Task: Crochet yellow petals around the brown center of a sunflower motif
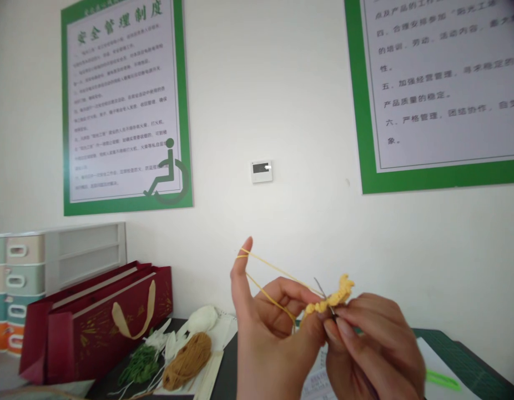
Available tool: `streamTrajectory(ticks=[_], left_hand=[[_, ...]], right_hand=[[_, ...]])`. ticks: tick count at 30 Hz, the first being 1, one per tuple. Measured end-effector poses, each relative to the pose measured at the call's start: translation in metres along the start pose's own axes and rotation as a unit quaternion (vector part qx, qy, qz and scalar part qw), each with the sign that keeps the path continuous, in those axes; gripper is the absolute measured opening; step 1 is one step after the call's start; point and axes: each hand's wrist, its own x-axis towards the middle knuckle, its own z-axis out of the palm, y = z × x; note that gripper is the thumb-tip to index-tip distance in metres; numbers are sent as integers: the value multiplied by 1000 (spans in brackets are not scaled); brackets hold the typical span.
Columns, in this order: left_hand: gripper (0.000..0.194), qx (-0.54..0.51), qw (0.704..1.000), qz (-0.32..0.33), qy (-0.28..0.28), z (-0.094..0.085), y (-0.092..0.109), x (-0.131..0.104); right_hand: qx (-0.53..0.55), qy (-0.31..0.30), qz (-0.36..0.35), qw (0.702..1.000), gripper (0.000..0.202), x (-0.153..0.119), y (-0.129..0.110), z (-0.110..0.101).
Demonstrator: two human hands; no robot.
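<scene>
My left hand [265, 339] pinches a short strip of yellow crochet [343, 290] between thumb and fingertips. Its index finger points up, with yellow yarn [277, 269] looped over the tip and running down to the strip and the palm. In my right hand [377, 347] is a thin crochet hook [319, 285], gripped between thumb and fingers. The hook's metal tip rises past the strip, close to the left fingertips. Whether a loop sits on the hook is too small to tell. Both hands are held up in front of the wall, above the table.
On the left stand a dark red gift bag [102, 333] and a stack of small drawers [26, 286]. Brown yarn [188, 361], green yarn [139, 365] and white yarn [202, 319] lie beside them. A green cutting mat [469, 361], papers and a bright green object [443, 380] lie at right.
</scene>
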Motion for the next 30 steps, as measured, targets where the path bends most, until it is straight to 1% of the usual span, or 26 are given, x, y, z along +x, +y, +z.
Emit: streamTrajectory(ticks=[2,3,5,7,10,12,13,14,15,16,18,19,20,21,22,23,24,25,27,30], left_hand=[[117,43,997,53,32,3,2,-2],[115,57,996,64,39,4,3,-2],[113,67,995,64,35,1,5,0],[112,59,997,44,11,-4,6,4],[111,27,999,6,-37,-16,6,10],[110,12,998,-13,-60,-22,6,14],[110,10,998,-20,-67,-24,5,15],[109,12,997,-24,-71,-25,5,16],[108,17,997,-27,-71,-26,4,17],[106,26,997,-26,-67,-25,3,17],[101,48,998,-13,-48,-24,2,17],[98,60,998,-6,-36,-23,2,16],[96,70,997,0,-27,-22,2,16],[94,76,997,2,-24,-22,3,15],[94,76,997,0,-26,-22,4,15],[95,73,997,-5,-32,-23,4,15],[96,66,997,-11,-42,-24,5,15],[97,60,997,-19,-51,-24,5,16],[99,46,996,-33,-65,-26,5,17],[97,27,996,-45,-76,-27,3,18]], right_hand=[[19,-35,-15,999,20,11,-1,-5],[37,-49,-13,998,20,15,-1,-7],[84,-70,24,994,20,21,-1,-9],[128,-66,107,984,18,21,-3,-9],[174,-50,249,952,9,16,-8,-5],[193,-52,312,929,8,14,-11,-2],[196,-54,329,922,9,14,-12,0],[188,-51,333,923,9,15,-12,1],[171,-50,315,932,9,17,-12,2],[149,-54,274,948,8,18,-11,2],[117,-79,148,979,10,22,-8,0],[107,-94,91,986,13,23,-6,-1],[100,-107,59,988,14,23,-5,-3],[96,-111,58,987,14,23,-4,-4],[98,-108,91,985,12,22,-3,-5],[109,-102,141,979,10,21,-3,-6],[131,-95,201,966,8,20,-3,-5],[167,-86,261,947,5,19,-3,-5],[257,-72,361,894,10,19,-2,-1],[357,-68,466,807,24,20,1,6]])
